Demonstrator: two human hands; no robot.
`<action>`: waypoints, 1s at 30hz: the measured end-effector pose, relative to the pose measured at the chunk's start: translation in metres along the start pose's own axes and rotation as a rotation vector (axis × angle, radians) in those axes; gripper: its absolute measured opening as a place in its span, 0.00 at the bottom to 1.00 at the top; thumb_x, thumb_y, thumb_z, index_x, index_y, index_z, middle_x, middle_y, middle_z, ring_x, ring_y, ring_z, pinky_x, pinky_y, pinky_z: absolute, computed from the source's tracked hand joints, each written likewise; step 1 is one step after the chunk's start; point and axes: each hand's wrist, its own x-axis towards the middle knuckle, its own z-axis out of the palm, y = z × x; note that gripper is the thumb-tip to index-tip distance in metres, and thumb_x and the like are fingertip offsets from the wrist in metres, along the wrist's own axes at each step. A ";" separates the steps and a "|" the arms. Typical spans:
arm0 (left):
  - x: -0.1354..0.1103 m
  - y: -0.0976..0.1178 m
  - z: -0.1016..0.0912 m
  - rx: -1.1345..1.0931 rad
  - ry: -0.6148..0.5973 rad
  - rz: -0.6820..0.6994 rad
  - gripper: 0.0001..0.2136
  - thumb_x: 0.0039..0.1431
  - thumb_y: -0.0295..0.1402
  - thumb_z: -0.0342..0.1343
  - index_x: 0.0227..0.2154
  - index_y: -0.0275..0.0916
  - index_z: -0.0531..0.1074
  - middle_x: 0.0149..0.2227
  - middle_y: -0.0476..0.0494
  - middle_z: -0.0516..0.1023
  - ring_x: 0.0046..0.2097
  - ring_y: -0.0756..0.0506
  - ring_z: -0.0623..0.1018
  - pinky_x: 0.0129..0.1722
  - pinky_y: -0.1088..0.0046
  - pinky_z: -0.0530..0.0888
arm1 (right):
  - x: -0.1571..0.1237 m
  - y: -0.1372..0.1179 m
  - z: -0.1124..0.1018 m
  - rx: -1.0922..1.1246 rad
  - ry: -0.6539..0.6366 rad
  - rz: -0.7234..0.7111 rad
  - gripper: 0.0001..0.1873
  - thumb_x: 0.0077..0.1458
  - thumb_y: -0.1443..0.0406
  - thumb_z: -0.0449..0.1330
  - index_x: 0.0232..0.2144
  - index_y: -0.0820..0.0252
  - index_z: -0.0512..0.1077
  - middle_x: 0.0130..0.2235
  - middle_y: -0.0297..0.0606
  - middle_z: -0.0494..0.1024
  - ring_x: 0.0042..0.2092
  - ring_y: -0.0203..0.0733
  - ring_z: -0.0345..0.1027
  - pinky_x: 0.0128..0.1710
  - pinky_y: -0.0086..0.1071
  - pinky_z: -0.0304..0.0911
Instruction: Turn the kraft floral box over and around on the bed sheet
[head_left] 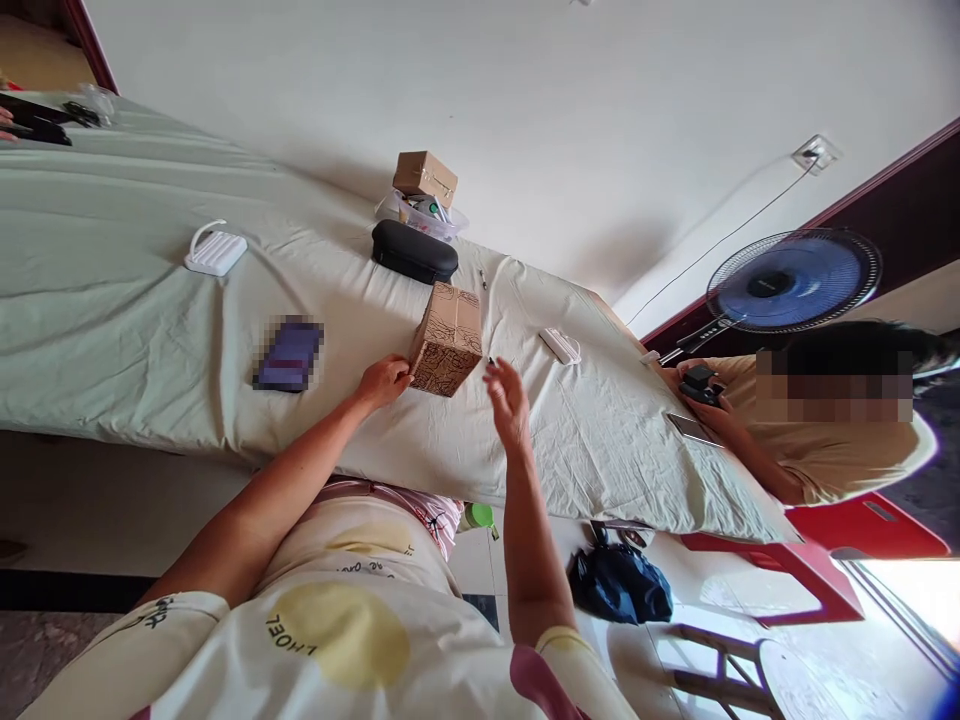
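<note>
A cardboard box [448, 340] covered with black line drawings stands on the cloth-covered table in front of me. My left hand [385, 383] is closed at its lower left edge, with the thumb and fingers against the cardboard. Just to the right of the box is my right hand [509, 402], its fingers curled together and apart from the box. A small dark tip shows at those fingertips; what it belongs to is hidden. Behind the box lies a thin pen-like stick [483, 281], and a black zip case [415, 251] is farther back.
A blurred phone [289, 354] and a white device with a loop [216, 252] lie left. Right is another white device [561, 346]. A plastic tub [450, 226] and a small carton [425, 178] stand by the wall. A person sits right, near a fan [795, 280].
</note>
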 end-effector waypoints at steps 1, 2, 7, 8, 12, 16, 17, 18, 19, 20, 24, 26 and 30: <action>0.000 -0.001 0.000 -0.003 -0.002 0.006 0.08 0.60 0.33 0.54 0.26 0.41 0.73 0.41 0.43 0.80 0.41 0.44 0.78 0.40 0.69 0.71 | 0.018 0.008 0.004 0.046 0.062 -0.025 0.34 0.65 0.40 0.48 0.62 0.53 0.65 0.57 0.50 0.75 0.54 0.50 0.74 0.50 0.44 0.70; 0.000 -0.002 0.001 -0.006 0.002 0.009 0.08 0.60 0.32 0.54 0.26 0.41 0.73 0.41 0.43 0.80 0.41 0.44 0.78 0.40 0.69 0.71 | 0.033 0.016 0.010 0.088 0.125 -0.036 0.34 0.67 0.40 0.42 0.61 0.53 0.65 0.57 0.50 0.75 0.54 0.49 0.74 0.50 0.43 0.70; 0.000 -0.005 0.001 -0.013 0.044 0.011 0.06 0.59 0.32 0.57 0.27 0.41 0.74 0.41 0.44 0.81 0.41 0.45 0.78 0.42 0.70 0.72 | 0.057 0.059 0.049 0.053 0.235 0.143 0.38 0.67 0.40 0.33 0.52 0.59 0.68 0.45 0.48 0.77 0.42 0.46 0.74 0.41 0.39 0.70; 0.000 -0.006 0.001 -0.015 0.050 0.010 0.06 0.59 0.32 0.58 0.26 0.41 0.73 0.41 0.44 0.81 0.41 0.45 0.78 0.42 0.70 0.72 | 0.054 0.066 0.056 -0.027 0.182 0.173 0.37 0.66 0.39 0.36 0.46 0.60 0.70 0.40 0.46 0.77 0.39 0.46 0.72 0.40 0.39 0.70; 0.002 -0.006 -0.003 -0.022 0.073 0.016 0.09 0.58 0.31 0.58 0.23 0.41 0.70 0.39 0.46 0.80 0.40 0.47 0.77 0.43 0.71 0.71 | 0.040 0.080 0.068 -0.103 0.064 0.185 0.28 0.62 0.40 0.52 0.32 0.57 0.71 0.32 0.42 0.76 0.39 0.48 0.70 0.44 0.40 0.67; 0.005 -0.003 -0.007 -0.026 0.059 0.006 0.10 0.58 0.29 0.57 0.21 0.40 0.67 0.36 0.47 0.79 0.38 0.48 0.75 0.42 0.72 0.70 | 0.038 0.080 0.065 0.034 0.066 0.165 0.30 0.64 0.40 0.47 0.40 0.56 0.74 0.37 0.41 0.79 0.37 0.45 0.73 0.42 0.38 0.69; 0.005 -0.002 -0.007 -0.029 0.060 -0.006 0.10 0.57 0.29 0.57 0.21 0.40 0.67 0.36 0.47 0.78 0.37 0.48 0.75 0.42 0.72 0.70 | 0.037 0.079 0.064 0.084 0.056 0.162 0.32 0.64 0.39 0.45 0.45 0.56 0.74 0.40 0.41 0.79 0.36 0.44 0.74 0.42 0.38 0.70; 0.006 -0.001 -0.008 -0.035 0.063 -0.020 0.10 0.57 0.29 0.57 0.21 0.40 0.66 0.35 0.47 0.78 0.37 0.48 0.75 0.42 0.72 0.70 | 0.037 0.078 0.063 0.128 0.045 0.153 0.34 0.64 0.39 0.44 0.49 0.55 0.73 0.43 0.41 0.80 0.37 0.43 0.75 0.42 0.38 0.71; 0.007 -0.001 -0.009 -0.043 0.070 -0.034 0.10 0.57 0.29 0.57 0.21 0.40 0.66 0.35 0.48 0.77 0.36 0.48 0.74 0.42 0.72 0.70 | 0.036 0.078 0.063 0.156 0.030 0.133 0.35 0.63 0.38 0.44 0.54 0.54 0.71 0.46 0.41 0.79 0.38 0.43 0.76 0.43 0.39 0.71; 0.008 0.000 -0.009 -0.052 0.078 -0.049 0.11 0.56 0.29 0.57 0.21 0.40 0.65 0.34 0.48 0.77 0.36 0.48 0.74 0.41 0.72 0.69 | 0.036 0.078 0.063 0.166 0.013 0.104 0.37 0.62 0.36 0.47 0.58 0.53 0.69 0.50 0.42 0.79 0.41 0.45 0.76 0.44 0.40 0.72; 0.009 0.001 -0.013 -0.086 0.106 -0.114 0.12 0.57 0.31 0.57 0.20 0.40 0.63 0.28 0.51 0.72 0.33 0.49 0.72 0.39 0.73 0.69 | 0.032 0.075 0.069 0.097 -0.042 0.025 0.48 0.51 0.35 0.61 0.66 0.51 0.63 0.61 0.48 0.72 0.52 0.53 0.73 0.47 0.44 0.73; 0.009 0.001 -0.016 -0.100 0.103 -0.136 0.13 0.58 0.34 0.56 0.20 0.41 0.62 0.25 0.52 0.70 0.31 0.49 0.70 0.37 0.74 0.68 | 0.031 0.073 0.070 0.065 -0.072 0.020 0.51 0.51 0.36 0.63 0.68 0.51 0.60 0.61 0.48 0.72 0.50 0.54 0.74 0.48 0.47 0.73; 0.007 0.003 -0.018 -0.140 0.055 -0.139 0.13 0.58 0.38 0.55 0.21 0.41 0.63 0.22 0.53 0.67 0.29 0.49 0.68 0.34 0.74 0.67 | 0.028 0.065 0.068 0.001 -0.112 -0.001 0.51 0.58 0.36 0.57 0.71 0.58 0.55 0.52 0.48 0.79 0.49 0.56 0.76 0.54 0.51 0.70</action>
